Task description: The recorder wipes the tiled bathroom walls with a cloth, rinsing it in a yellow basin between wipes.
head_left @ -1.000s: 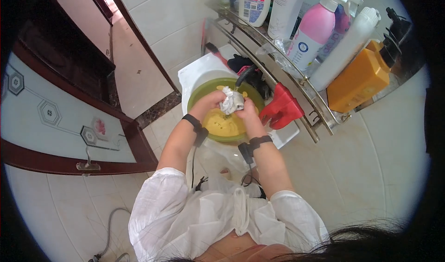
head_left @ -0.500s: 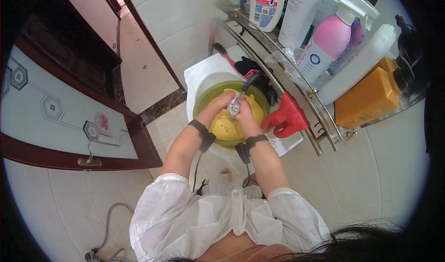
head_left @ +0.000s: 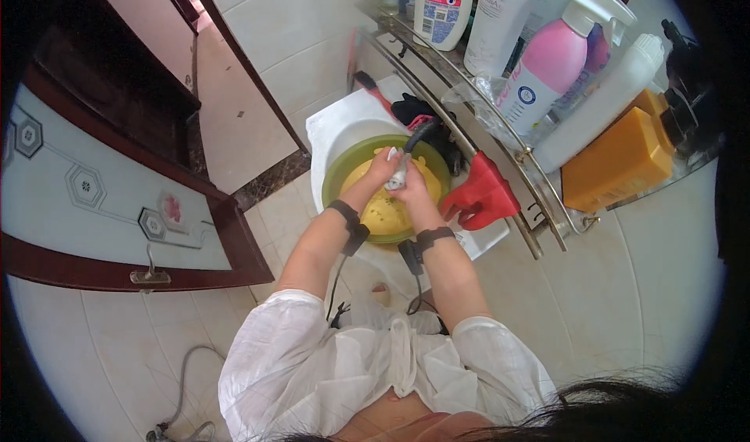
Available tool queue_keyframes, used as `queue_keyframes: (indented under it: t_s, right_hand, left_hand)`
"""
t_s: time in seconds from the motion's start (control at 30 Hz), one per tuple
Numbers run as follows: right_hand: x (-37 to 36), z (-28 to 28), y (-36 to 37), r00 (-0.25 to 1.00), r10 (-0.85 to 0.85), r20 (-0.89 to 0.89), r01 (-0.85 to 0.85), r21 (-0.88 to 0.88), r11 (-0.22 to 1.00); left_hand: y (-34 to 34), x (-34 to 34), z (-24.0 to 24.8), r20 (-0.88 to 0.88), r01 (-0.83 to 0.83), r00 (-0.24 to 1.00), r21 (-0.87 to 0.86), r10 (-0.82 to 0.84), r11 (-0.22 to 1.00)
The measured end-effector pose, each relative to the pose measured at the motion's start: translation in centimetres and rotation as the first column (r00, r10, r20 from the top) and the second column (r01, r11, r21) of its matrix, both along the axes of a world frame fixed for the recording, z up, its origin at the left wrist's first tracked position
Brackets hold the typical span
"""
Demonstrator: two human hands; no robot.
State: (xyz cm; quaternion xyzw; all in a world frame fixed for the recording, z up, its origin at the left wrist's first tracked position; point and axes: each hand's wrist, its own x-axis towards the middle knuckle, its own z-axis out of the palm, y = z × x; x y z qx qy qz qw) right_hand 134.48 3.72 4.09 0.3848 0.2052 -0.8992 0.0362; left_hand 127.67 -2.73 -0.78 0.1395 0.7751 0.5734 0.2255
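Observation:
Over a green basin (head_left: 333,167), my left hand (head_left: 381,167) and my right hand (head_left: 414,187) are close together, fingers closed round a small whitish-grey wet cloth (head_left: 397,181). It is bunched between them, and its exact kind cannot be made out. Beneath my hands, a yellow cloth (head_left: 383,214) with a few small dark spots fills much of the basin. The dark spout of a faucet (head_left: 420,135) reaches in just beyond my fingers. Each of my forearms wears a black band with a cable.
The basin sits in a white sink (head_left: 319,121). A red rubber glove (head_left: 486,193) hangs at its right, below a metal rack (head_left: 469,141) crowded with bottles. Behind the basin lies a red-handled brush (head_left: 373,87). A framed glass door (head_left: 109,188) stands at the left.
My left hand has shifted its grip, and a bit of the whitish cloth now shows above its fingers. The cloth is more tightly bunched. The view has moved slightly.

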Motion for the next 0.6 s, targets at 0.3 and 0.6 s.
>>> queue_keyframes:
  t_s: [0.3, 0.6]
  right_hand:
    - [-3.3, -7.6, 2.0, 0.947, -0.271, -0.173, 0.294, 0.119, 0.949]
    - [-1.9, -5.4, 0.0, 0.969, -0.076, -0.235, 0.065, -0.051, 0.997]
  left_hand:
    - [1.8, 0.8, -0.6, -0.061, 0.081, 0.995, 0.069, -0.077, 0.994]
    - [0.5, -0.1, 0.8, -0.242, -0.034, 0.970, -0.276, -0.036, 0.961]
